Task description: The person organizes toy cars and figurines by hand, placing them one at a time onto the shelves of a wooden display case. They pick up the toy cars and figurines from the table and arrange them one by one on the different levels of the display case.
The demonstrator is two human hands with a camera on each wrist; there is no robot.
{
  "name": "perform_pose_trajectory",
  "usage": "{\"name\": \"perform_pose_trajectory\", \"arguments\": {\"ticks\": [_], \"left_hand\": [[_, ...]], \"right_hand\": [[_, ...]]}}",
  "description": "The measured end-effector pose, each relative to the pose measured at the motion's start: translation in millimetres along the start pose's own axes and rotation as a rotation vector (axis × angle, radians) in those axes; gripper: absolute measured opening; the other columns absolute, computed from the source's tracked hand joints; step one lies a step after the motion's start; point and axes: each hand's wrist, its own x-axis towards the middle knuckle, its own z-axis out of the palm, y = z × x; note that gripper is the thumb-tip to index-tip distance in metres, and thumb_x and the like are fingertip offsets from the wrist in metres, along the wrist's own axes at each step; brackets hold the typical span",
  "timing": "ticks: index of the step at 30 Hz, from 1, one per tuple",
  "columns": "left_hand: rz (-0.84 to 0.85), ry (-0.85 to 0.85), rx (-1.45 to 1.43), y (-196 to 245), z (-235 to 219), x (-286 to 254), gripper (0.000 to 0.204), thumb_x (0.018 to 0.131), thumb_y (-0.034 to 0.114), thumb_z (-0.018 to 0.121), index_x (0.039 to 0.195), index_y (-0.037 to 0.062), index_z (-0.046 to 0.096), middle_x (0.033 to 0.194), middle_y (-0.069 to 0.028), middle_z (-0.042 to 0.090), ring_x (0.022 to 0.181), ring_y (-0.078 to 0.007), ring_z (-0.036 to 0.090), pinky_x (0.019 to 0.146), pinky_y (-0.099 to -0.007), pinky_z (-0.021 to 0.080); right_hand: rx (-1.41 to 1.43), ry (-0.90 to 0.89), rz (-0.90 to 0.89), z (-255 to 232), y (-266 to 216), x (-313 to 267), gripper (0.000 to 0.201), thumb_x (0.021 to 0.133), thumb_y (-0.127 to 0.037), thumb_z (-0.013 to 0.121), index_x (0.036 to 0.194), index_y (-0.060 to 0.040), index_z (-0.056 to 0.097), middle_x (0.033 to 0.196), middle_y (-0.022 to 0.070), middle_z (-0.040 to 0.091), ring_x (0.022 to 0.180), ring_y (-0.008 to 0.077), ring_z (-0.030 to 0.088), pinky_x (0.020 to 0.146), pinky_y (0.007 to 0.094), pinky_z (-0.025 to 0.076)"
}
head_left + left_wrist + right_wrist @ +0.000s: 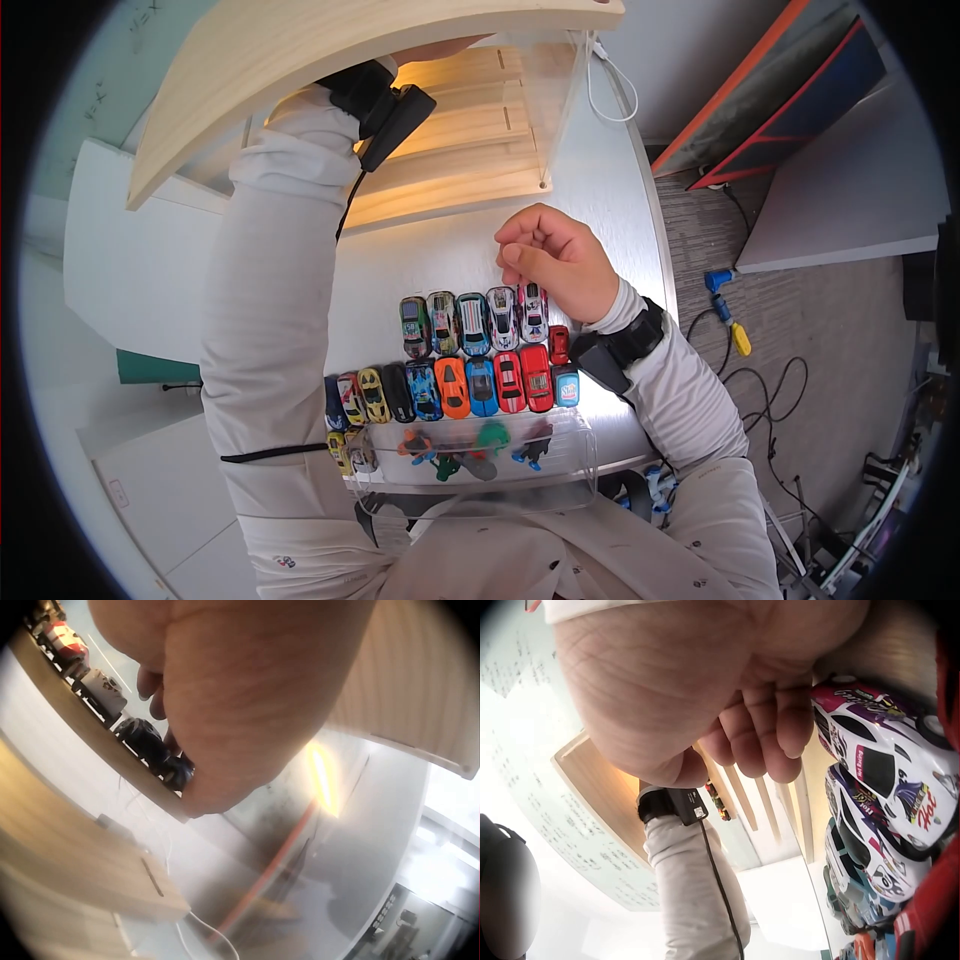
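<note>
My left hand (440, 48) reaches inside the wooden shelf unit (380, 40), mostly hidden by its top board. In the left wrist view, that hand (232, 697) has fingers and thumb around a dark toy car (178, 774) at the end of a row on a wooden ledge (112, 761). Beside that car are another dark car (142, 739) and a white one (103, 691). My right hand (560, 262), loosely curled and empty, hovers by the upper row of cars, close to a white and pink car (533, 312). The right wrist view shows this hand (682, 690) beside a white car (877, 761).
A second row of cars, including an orange one (453, 388), lies nearer the body. A clear plastic box (590, 470) with small figures stands at the table's (390, 265) front edge. A white cable (612, 115) hangs beside the shelf; cables and panels lie right.
</note>
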Motion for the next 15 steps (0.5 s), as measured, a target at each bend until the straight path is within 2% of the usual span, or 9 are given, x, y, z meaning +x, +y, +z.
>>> {"name": "perform_pose_trajectory", "arguments": {"ticks": [15], "left_hand": [[-0.026,-0.030,0.008,-1.1,-1.9,-3.0,0.050,0.087,0.027,0.075,0.129,0.0032,0.061,0.121,-0.0189,0.067,0.109,-0.0366,0.064,0.096,-0.0420,0.049]], "right_hand": [[0.002,-0.003,-0.002,-0.1,-0.1,-0.1,0.019,0.097,-0.010,0.068,0.113,-0.0011,0.061,0.094,0.0031,0.067,0.079,0.0104,0.067,0.073,0.0249,0.055]]}}
